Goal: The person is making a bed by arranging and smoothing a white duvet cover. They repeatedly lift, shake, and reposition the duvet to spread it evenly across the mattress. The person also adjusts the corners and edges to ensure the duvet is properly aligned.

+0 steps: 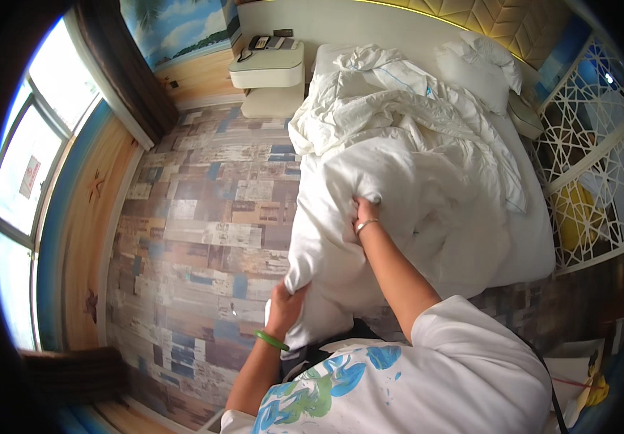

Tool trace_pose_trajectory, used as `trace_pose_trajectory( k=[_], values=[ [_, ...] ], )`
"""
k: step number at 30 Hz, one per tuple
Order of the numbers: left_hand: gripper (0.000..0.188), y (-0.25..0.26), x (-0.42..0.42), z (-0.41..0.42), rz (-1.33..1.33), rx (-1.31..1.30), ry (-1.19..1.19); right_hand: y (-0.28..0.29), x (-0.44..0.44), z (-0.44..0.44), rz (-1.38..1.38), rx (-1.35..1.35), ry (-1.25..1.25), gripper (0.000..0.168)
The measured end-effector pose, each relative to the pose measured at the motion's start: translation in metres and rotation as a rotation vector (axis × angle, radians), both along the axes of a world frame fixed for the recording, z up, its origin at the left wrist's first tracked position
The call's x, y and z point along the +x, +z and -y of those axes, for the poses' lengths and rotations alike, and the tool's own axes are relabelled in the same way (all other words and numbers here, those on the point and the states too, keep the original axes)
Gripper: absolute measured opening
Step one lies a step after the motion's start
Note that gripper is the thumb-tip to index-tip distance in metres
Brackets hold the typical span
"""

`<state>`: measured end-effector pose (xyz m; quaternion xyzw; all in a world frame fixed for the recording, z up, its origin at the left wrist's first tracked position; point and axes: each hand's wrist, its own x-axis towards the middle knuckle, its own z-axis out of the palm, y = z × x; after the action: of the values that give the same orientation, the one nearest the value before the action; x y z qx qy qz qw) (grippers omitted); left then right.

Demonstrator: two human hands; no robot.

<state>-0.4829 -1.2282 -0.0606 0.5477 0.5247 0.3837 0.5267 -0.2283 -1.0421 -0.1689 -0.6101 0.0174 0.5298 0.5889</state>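
A white duvet (pixel 344 244) lies bunched over the near end of the bed, its near corner hanging towards the floor. My left hand (pixel 286 305), below a green bangle, grips that hanging corner. Farther up the cloth, my right hand (pixel 365 212) is closed on a fold of the same duvet; its fingertips are partly hidden in the fabric. More crumpled white bedding (pixel 377 108) with a thin blue line is heaped towards the head of the bed. A white sheet (pixel 529 238) covers the mattress along the right side.
White pillows (pixel 474 70) lean by the headboard (pixel 344 24). A bedside table (pixel 266 70) holding a telephone (pixel 260 42) stands at the far left of the bed. A white lattice screen (pixel 588 163) borders the right side. Patterned plank flooring (pixel 198 217) runs between bed and window (pixel 29 179).
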Motion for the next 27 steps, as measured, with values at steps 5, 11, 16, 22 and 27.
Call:
trace_pose_trajectory(
  k=[5,11,16,22,27],
  values=[
    [0.024,-0.026,-0.033,-0.05,-0.111,-0.002,-0.143,-0.034,-0.014,-0.029,-0.023,-0.077,-0.076,0.038],
    [0.027,-0.033,-0.097,-0.158,-0.057,-0.063,-0.187,-0.008,-0.087,-0.119,0.122,-0.068,-0.274,0.048],
    [0.03,-0.022,-0.134,-0.311,0.04,-0.13,-0.228,0.073,-0.112,-0.254,0.253,0.172,-0.374,0.05],
    [0.031,0.023,-0.144,-0.466,0.082,0.075,-0.136,0.194,-0.122,-0.402,0.242,0.633,-0.386,0.04],
    [0.035,0.038,-0.138,-0.56,0.063,0.112,-0.19,0.209,-0.129,-0.466,0.339,0.532,-0.62,0.035]
  ],
)
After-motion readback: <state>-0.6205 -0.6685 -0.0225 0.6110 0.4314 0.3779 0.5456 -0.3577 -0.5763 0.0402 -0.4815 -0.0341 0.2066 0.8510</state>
